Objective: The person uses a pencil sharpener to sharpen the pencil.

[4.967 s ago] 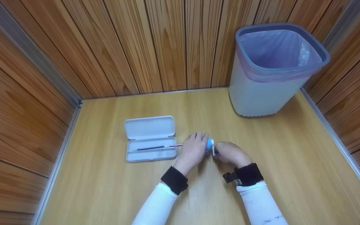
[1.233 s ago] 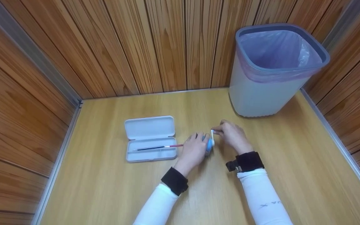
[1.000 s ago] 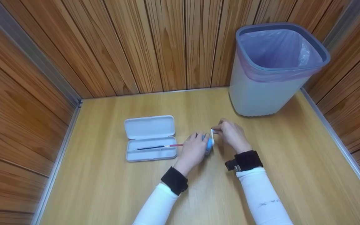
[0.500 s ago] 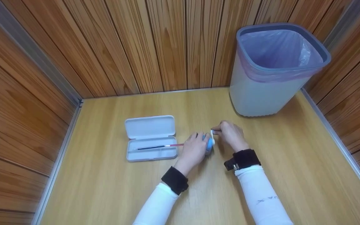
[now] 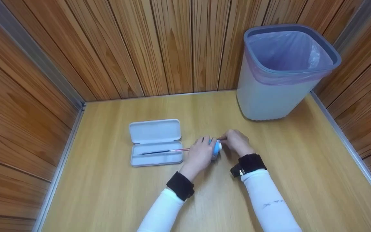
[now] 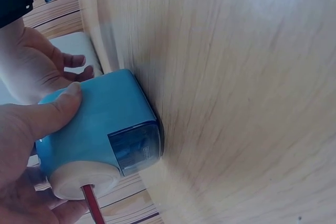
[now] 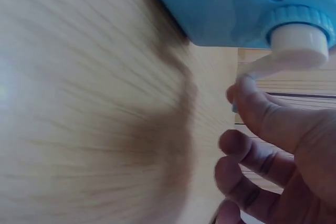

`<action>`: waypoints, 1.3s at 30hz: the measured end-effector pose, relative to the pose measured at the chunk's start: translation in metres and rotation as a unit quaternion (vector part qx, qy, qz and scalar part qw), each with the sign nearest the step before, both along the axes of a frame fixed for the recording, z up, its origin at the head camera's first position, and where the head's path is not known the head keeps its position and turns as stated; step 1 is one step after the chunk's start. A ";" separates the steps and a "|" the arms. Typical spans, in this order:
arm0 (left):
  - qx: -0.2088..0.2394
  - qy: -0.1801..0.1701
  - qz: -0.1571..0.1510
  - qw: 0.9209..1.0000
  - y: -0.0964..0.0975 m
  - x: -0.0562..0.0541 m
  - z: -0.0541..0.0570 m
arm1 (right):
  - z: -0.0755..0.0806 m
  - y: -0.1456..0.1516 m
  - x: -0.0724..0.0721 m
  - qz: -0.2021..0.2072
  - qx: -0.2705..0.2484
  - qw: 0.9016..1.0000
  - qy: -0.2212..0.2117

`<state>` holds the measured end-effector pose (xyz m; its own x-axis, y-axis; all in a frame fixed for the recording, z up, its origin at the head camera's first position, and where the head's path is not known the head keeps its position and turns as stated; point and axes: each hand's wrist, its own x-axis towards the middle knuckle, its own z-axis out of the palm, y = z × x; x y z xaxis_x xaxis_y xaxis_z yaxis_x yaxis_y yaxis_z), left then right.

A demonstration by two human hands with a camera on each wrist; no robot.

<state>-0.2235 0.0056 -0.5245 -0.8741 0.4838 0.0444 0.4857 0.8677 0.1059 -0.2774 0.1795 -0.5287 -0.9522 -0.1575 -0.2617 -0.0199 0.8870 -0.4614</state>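
Note:
My left hand (image 5: 200, 153) grips a blue pencil sharpener (image 6: 105, 114) standing on the table, its thumb on the casing in the left wrist view. A thin pencil (image 5: 180, 149), red near the sharpener and dark farther left, enters the pale round holder (image 6: 84, 179) and stretches over the pencil case. On the other side, my right hand (image 5: 237, 141) pinches the end of the white crank (image 7: 268, 66) between thumb and finger, its other fingers loosely bent in the right wrist view. The pencil's inserted tip is hidden inside the sharpener.
A grey-white pencil case (image 5: 155, 131) lies with its lid raised to the left of the hands. At the back right stands a waste bin (image 5: 266, 100) with a bag lining. Wood-panelled walls (image 5: 172, 48) enclose the table (image 5: 108, 199).
My right hand has circled with the crank, up from its low position and now partly down again toward the sharpener. My left hand and the sharpener stay in place.

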 end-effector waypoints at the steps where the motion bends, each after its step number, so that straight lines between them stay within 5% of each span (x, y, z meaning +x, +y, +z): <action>1: 0.000 0.004 -0.002 1.000 0.000 0.000 0.000 | -0.001 0.000 0.001 0.001 0.001 1.000 -0.003; 22: 0.004 -0.017 0.013 1.000 0.002 -0.002 0.000 | -0.006 -0.003 0.012 0.042 0.031 0.999 -0.014; 26: 0.000 -0.001 0.010 1.000 0.002 -0.001 -0.001 | -0.006 -0.003 0.015 0.041 0.024 0.999 -0.024; 33: -0.006 0.093 -0.008 0.996 0.000 -0.002 -0.006 | -0.008 -0.002 0.021 0.057 -0.005 0.998 -0.014; 39: -0.011 0.052 -0.005 0.999 0.001 -0.003 -0.004 | -0.007 0.001 0.028 0.056 -0.037 0.997 -0.026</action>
